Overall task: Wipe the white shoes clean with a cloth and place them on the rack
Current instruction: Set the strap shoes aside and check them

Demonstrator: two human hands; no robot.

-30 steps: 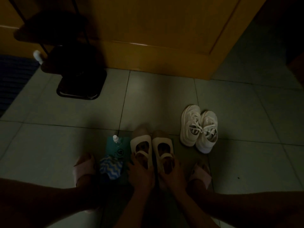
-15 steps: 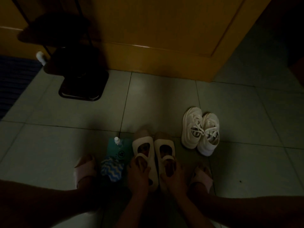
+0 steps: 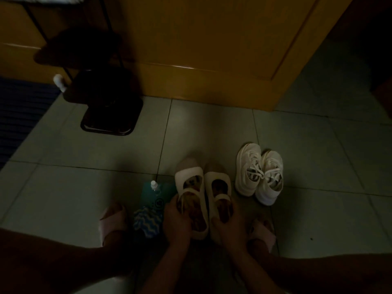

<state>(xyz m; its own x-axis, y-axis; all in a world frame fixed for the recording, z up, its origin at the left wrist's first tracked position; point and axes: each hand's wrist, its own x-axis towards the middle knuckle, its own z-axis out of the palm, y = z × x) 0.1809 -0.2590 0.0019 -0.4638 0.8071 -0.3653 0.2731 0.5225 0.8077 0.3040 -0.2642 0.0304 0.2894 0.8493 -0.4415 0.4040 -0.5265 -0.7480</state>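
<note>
- White strap shoes, pair, sit side by side on tiled floor (image 3: 212,128), toes pointing away from person, centre-bottom of view.
- Left strap shoe (image 3: 191,194): left hand (image 3: 177,221) wraps its heel end; fingers (image 3: 180,205) curl over outer rim into the opening, thumb on inner side. Closed grip on shoe.
- Right strap shoe (image 3: 218,192): right hand (image 3: 228,228) grips heel end the same way, fingers hooked over rim at the rear, behind the strap.
- Both soles look to be on floor; dim light, can't confirm lift.
- White lace-up sneakers (image 3: 259,172), second pair, just right of strap shoes, apart from both hands.
- Blue/white wavy cloth (image 3: 148,222) on floor just left of left hand, not touching it as far as visible.
- Teal pouch w/ white cap (image 3: 158,193) beyond cloth, beside left shoe.
- Dark rack (image 3: 99,96) at upper left, well apart from shoes, against wooden door (image 3: 212,49).
- Person's feet in pink slippers (image 3: 112,221) flank the hands.
</note>
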